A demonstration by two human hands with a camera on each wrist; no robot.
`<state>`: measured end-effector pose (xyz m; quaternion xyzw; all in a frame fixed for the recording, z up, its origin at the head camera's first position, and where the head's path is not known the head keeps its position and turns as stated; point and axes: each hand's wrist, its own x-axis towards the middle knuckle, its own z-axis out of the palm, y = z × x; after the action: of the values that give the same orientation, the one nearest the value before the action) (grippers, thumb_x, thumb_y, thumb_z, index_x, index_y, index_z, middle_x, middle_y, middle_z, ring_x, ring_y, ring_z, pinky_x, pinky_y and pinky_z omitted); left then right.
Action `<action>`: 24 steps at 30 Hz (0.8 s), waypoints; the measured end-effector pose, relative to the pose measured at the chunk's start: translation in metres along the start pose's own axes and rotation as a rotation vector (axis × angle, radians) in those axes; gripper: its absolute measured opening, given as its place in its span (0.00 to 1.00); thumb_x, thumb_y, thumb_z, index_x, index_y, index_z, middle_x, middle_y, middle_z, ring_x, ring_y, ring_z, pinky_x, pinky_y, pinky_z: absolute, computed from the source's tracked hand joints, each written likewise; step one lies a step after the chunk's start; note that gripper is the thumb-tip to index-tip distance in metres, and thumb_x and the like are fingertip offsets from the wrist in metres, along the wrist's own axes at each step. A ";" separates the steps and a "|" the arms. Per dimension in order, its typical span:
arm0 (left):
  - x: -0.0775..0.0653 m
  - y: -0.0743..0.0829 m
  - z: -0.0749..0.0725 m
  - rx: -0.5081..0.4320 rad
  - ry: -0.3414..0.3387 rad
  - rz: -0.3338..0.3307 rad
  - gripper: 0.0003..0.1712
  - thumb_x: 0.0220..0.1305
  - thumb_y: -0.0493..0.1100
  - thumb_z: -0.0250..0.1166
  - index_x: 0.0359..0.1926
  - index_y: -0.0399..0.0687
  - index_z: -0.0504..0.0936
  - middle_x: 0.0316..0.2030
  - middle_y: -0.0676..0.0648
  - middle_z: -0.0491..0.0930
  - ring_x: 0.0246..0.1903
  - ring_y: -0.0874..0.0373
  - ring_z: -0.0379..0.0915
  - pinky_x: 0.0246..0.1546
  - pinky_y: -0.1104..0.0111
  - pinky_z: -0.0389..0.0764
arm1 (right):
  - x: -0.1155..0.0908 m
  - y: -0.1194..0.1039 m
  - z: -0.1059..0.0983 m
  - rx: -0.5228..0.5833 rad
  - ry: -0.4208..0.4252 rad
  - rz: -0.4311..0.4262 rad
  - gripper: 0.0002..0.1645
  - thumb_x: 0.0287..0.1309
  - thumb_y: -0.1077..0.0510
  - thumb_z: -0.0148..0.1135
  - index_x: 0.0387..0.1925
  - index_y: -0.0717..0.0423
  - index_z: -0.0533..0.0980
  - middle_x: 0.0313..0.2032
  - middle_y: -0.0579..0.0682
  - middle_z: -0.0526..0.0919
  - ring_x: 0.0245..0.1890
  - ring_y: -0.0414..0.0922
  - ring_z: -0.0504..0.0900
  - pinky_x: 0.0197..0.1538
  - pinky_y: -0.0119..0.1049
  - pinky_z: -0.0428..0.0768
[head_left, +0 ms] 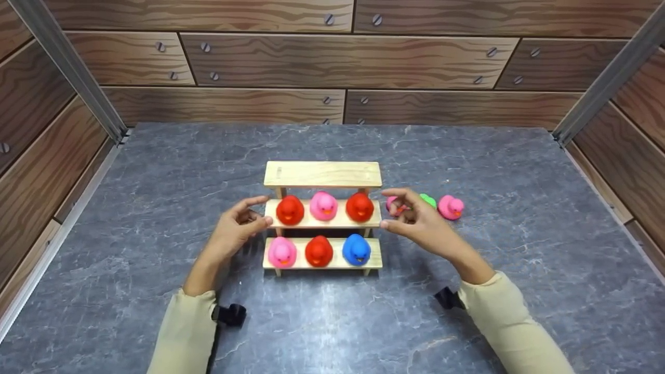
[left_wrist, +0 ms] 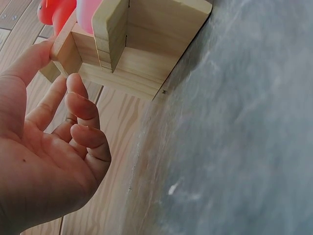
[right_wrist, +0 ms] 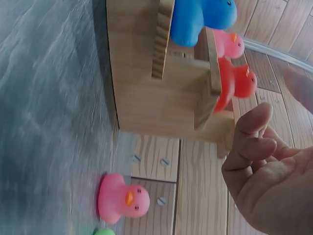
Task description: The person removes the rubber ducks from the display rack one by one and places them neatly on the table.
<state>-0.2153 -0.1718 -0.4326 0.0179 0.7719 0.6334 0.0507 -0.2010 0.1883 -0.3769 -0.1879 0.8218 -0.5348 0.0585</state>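
Note:
A three-step wooden stand (head_left: 323, 174) is in the middle of the table in the head view. Its middle step bears a red duck (head_left: 290, 210), a pink duck (head_left: 323, 206) and another red duck (head_left: 359, 207). On the lowest step sit a pink duck (head_left: 282, 252), a red duck (head_left: 318, 251) and a blue duck (head_left: 356, 250); the top step is bare. My left hand (head_left: 236, 228) pinches the left end of the middle step between thumb and index finger. Beside the right end, my right hand (head_left: 423, 226) hovers with loosely bent fingers, apart from the wood in the right wrist view.
Right of the stand lie a pink duck (head_left: 451, 208), a green thing (head_left: 428, 200) and another pink thing (head_left: 393, 203), partly hidden behind my right hand. Wood-patterned walls (head_left: 343, 59) with metal corner posts enclose the grey marbled table (head_left: 322, 322).

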 end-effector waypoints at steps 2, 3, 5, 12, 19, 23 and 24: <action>0.000 -0.001 0.000 0.002 -0.001 0.004 0.28 0.59 0.38 0.68 0.61 0.44 0.74 0.27 0.54 0.77 0.27 0.64 0.70 0.30 0.73 0.70 | 0.003 -0.001 0.005 0.010 0.008 -0.003 0.32 0.54 0.66 0.68 0.60 0.63 0.67 0.36 0.49 0.68 0.23 0.37 0.67 0.30 0.25 0.65; 0.000 -0.001 0.000 0.003 -0.002 0.005 0.28 0.59 0.38 0.68 0.61 0.44 0.74 0.27 0.54 0.77 0.27 0.64 0.69 0.30 0.73 0.70 | 0.004 -0.001 0.008 0.013 0.010 -0.005 0.32 0.54 0.66 0.68 0.60 0.64 0.67 0.36 0.49 0.69 0.24 0.37 0.67 0.30 0.25 0.65; 0.000 -0.001 0.000 0.006 -0.002 0.006 0.28 0.59 0.38 0.68 0.61 0.44 0.74 0.27 0.54 0.77 0.27 0.64 0.69 0.30 0.73 0.70 | 0.006 0.000 0.013 0.017 0.015 -0.004 0.32 0.54 0.66 0.68 0.60 0.65 0.67 0.35 0.50 0.69 0.25 0.38 0.67 0.30 0.24 0.66; -0.001 0.000 0.000 -0.007 -0.001 0.002 0.29 0.58 0.37 0.68 0.61 0.43 0.73 0.27 0.54 0.77 0.26 0.64 0.70 0.30 0.73 0.71 | 0.013 0.001 0.025 0.016 0.033 -0.001 0.33 0.53 0.65 0.69 0.60 0.65 0.68 0.33 0.52 0.71 0.25 0.38 0.68 0.31 0.25 0.68; -0.002 0.002 0.000 -0.002 0.007 0.002 0.29 0.58 0.37 0.68 0.61 0.42 0.74 0.27 0.54 0.78 0.26 0.64 0.70 0.31 0.72 0.72 | 0.017 -0.002 0.030 -0.029 0.065 0.014 0.32 0.53 0.64 0.70 0.59 0.63 0.70 0.30 0.49 0.71 0.25 0.38 0.66 0.30 0.25 0.66; -0.002 0.003 0.000 -0.003 0.010 0.001 0.29 0.58 0.37 0.68 0.61 0.42 0.74 0.28 0.53 0.77 0.26 0.64 0.70 0.30 0.72 0.71 | 0.019 -0.003 0.033 -0.061 0.083 0.012 0.31 0.52 0.63 0.70 0.58 0.63 0.72 0.28 0.47 0.70 0.25 0.37 0.66 0.30 0.25 0.66; -0.002 0.003 0.000 -0.002 0.009 0.003 0.29 0.58 0.37 0.68 0.61 0.42 0.74 0.28 0.53 0.78 0.27 0.63 0.70 0.30 0.72 0.71 | 0.019 -0.003 0.033 -0.065 0.088 0.013 0.31 0.52 0.63 0.71 0.58 0.63 0.72 0.28 0.47 0.69 0.25 0.37 0.66 0.30 0.25 0.66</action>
<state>-0.2135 -0.1713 -0.4297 0.0161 0.7716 0.6342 0.0464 -0.2084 0.1517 -0.3864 -0.1605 0.8416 -0.5152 0.0197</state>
